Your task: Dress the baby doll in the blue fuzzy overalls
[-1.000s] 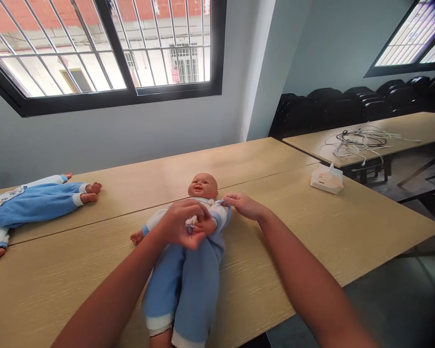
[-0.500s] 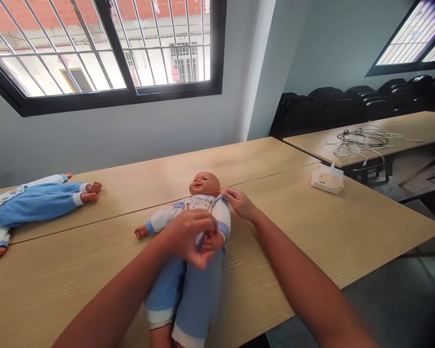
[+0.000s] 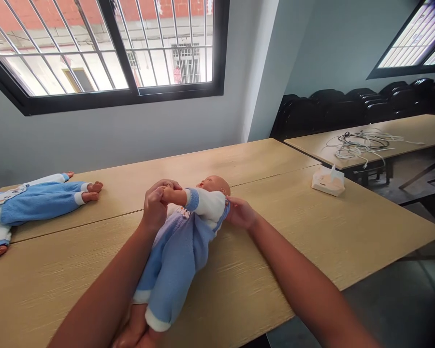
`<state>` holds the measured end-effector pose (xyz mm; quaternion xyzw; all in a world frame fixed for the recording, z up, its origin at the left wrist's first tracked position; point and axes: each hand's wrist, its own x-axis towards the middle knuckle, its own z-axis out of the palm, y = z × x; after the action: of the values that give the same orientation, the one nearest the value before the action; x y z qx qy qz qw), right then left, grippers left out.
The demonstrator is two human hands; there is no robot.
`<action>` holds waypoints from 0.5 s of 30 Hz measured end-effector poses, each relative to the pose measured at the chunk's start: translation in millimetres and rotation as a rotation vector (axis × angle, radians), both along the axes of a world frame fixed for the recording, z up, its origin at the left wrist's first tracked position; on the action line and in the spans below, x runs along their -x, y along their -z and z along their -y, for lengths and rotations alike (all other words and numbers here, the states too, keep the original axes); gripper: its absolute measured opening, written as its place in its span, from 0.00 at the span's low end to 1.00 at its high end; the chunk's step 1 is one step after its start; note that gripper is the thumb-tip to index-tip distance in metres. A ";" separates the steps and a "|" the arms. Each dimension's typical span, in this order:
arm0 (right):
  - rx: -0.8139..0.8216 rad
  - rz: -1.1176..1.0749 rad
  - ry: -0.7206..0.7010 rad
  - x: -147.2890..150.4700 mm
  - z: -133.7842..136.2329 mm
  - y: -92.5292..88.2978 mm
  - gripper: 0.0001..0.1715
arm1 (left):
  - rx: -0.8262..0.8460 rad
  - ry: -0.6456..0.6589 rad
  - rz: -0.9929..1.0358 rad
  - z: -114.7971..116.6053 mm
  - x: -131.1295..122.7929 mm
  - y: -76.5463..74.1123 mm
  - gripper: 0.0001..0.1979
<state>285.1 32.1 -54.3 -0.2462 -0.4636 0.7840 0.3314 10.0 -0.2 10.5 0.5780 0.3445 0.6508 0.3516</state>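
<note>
A baby doll (image 3: 183, 241) in a blue and white knitted suit lies on the wooden table (image 3: 311, 232), rolled onto its side with its face turned away to the left. My left hand (image 3: 155, 205) is closed round the doll's raised hand. My right hand (image 3: 239, 212) grips the suit at the doll's shoulder, behind its head.
A second doll (image 3: 32, 205) in the same blue suit lies at the far left of the table. A white tissue pack (image 3: 328, 180) sits at the right. A bundle of cables (image 3: 362, 142) lies on the neighbouring table. Black chairs (image 3: 348, 104) line the back wall.
The doll has been rolled from its back onto its side. My left hand moved from its belly up and left, pulling the doll's arm across. My right hand stayed at the shoulder.
</note>
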 end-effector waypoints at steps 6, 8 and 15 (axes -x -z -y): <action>-0.229 0.335 -0.067 -8.5 -4.4 5.9 0.32 | -0.011 -0.079 -0.043 -2.5 4.1 0.5 0.15; -0.367 0.489 -0.008 -3.7 -6.8 7.8 0.26 | -0.034 -0.109 -0.052 -1.4 4.4 -0.7 0.15; -0.495 0.617 0.435 17.3 -3.0 14.0 0.19 | -0.225 -0.147 -0.300 15.8 -9.5 -5.8 0.19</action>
<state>267.8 35.1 -68.3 -0.4735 -0.6518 0.4515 0.3835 19.5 -16.0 16.3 0.6775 0.3592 0.6158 0.1811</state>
